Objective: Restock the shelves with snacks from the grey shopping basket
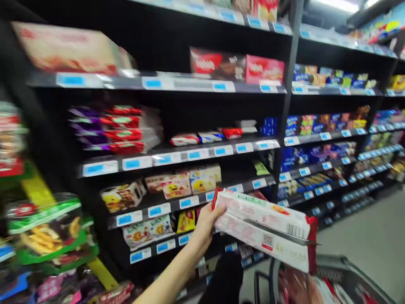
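Observation:
My left hand (205,221) reaches in from the bottom and grips the left end of a long white biscuit packet (253,236), its thumb lying on the near face. The packet has red crimped ends, a seam along its length, a QR code and a barcode, so its printed back faces me. It is held tilted, the right end lower, in front of the lower shelves and partly above a shopping cart (363,276). Several packages lie in the cart, blurred. My right hand is not in view.
Dark shelves with price labels (158,210) stretch away to the right. They hold boxed snacks (123,196), red packets (125,134) and blue packages (295,158). Bagged snacks (47,228) hang close at the left. Grey floor (373,228) shows beyond the cart.

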`<state>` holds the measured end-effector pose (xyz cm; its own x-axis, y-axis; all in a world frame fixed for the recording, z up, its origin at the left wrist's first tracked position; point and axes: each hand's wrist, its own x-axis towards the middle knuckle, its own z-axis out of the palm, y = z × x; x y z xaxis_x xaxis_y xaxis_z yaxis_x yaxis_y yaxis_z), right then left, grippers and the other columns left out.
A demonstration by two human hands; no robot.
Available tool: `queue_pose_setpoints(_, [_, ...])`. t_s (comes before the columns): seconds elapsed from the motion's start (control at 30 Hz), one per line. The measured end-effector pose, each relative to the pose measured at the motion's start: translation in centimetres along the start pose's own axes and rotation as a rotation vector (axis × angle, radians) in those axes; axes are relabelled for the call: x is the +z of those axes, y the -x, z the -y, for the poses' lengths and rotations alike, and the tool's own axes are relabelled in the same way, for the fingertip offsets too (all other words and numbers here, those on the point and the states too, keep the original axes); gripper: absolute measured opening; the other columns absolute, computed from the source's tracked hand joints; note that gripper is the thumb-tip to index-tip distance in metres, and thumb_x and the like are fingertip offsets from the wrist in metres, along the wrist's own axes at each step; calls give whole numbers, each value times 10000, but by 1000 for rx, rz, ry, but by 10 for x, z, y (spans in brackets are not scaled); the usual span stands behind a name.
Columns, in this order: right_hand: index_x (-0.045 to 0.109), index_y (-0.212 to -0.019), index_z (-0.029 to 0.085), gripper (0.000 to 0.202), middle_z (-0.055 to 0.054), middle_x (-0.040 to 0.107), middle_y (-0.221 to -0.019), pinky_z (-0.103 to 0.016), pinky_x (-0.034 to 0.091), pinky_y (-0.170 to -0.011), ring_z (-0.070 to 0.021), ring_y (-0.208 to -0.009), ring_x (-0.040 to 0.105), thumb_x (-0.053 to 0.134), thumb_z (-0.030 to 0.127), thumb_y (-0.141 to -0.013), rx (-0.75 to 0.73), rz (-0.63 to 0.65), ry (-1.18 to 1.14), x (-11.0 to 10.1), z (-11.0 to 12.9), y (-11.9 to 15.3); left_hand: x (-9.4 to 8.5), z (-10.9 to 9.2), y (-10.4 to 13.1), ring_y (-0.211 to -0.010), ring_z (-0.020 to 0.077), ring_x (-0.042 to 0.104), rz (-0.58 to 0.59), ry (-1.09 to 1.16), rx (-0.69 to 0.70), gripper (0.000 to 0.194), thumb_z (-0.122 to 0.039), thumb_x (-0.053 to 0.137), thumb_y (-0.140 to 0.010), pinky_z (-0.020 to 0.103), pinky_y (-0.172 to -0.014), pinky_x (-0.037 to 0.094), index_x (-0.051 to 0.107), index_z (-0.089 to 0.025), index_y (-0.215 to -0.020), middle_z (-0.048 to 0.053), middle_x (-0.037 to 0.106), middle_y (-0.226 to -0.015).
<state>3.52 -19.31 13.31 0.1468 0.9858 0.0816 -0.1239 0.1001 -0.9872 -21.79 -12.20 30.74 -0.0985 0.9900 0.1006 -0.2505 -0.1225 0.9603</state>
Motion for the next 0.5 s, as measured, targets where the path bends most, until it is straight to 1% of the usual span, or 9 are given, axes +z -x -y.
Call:
queue_pose_setpoints(0.07, [313, -1301, 416, 625, -48, 482, -1293, -519, 530, -767, -320, -1134, 501, 303, 726, -759, 29, -109, -64, -17, -3, 18, 3, 71, 13, -596, 153, 582, 33, 33, -219, 383, -398, 749, -531, 246, -561, 444, 652, -127, -784, 67, 661, -752])
queue_pose_setpoints(0.1, [283, -1328, 369, 664, -77, 438, -1337, -530, 527, -759, -344, -1141, 490, 353, 703, -758, 28, -136, -160, -24, -6, 25, 3, 103, 19, -587, 150, 580, 30, 31, -304, 391, -407, 749, -536, 246, -562, 447, 646, -118, -779, 67, 655, -728])
queue_pose_setpoints(0.13, [272, -1337, 342, 688, -94, 415, -1355, -502, 541, -733, -347, -1128, 499, 454, 651, -749, 36, -209, -184, -32, -9, 30, 4, 131, 24, -570, 145, 573, 18, 18, -374, 405, -418, 749, -536, 244, -551, 448, 637, -111, -774, 62, 643, -696])
queue_pose_setpoints(0.2, [274, -1340, 313, 751, -117, 450, -1319, -445, 559, -680, -333, -1078, 536, 604, 547, -708, 109, -298, -158, -45, -19, 37, 4, 173, 33, -578, 138, 573, 27, -10, -473, 468, -424, 739, -561, 239, -537, 458, 618, -118, -893, 51, 635, -727])
queue_pose_setpoints(0.23, [296, -1331, 302, 752, -120, 485, -1281, -423, 563, -657, -321, -1042, 558, 637, 512, -695, 142, -329, -143, -51, -26, 40, 3, 187, 37, -600, 139, 581, 55, -18, -501, 534, -414, 734, -577, 238, -535, 468, 586, -144, -1012, 46, 638, -790])
queue_pose_setpoints(0.3, [385, -1278, 279, 690, -121, 531, -1218, -398, 562, -619, -302, -975, 586, 657, 490, -681, 199, -345, -137, -59, -41, 44, -2, 204, 41, -658, 148, 601, 160, -27, -520, 719, -379, 722, -611, 249, -531, 495, 419, -257, -1251, 33, 623, -952])
queue_pose_setpoints(0.37, [475, -1182, 264, 581, -109, 536, -1199, -377, 554, -590, -280, -932, 592, 655, 492, -678, 225, -349, -145, -65, -56, 46, -9, 211, 43, -707, 164, 612, 289, -44, -511, 829, -349, 704, -639, 269, -520, 521, 258, -348, -1338, 32, 583, -1071])
queue_pose_setpoints(0.43, [525, -1076, 254, 488, -86, 561, -1139, -361, 537, -587, -249, -885, 590, 655, 499, -674, 236, -349, -126, -69, -70, 45, -18, 218, 44, -736, 177, 611, 375, -74, -503, 786, -343, 685, -659, 279, -497, 536, 271, -334, -1328, 52, 548, -1117])
queue_pose_setpoints(0.5, [562, -939, 226, 409, -51, 597, -972, -346, 513, -629, -215, -822, 576, 669, 500, -655, 213, -333, -45, -71, -81, 42, -26, 225, 43, -746, 179, 602, 408, -100, -507, 683, -351, 678, -665, 273, -475, 540, 355, -281, -1262, 71, 523, -1132])
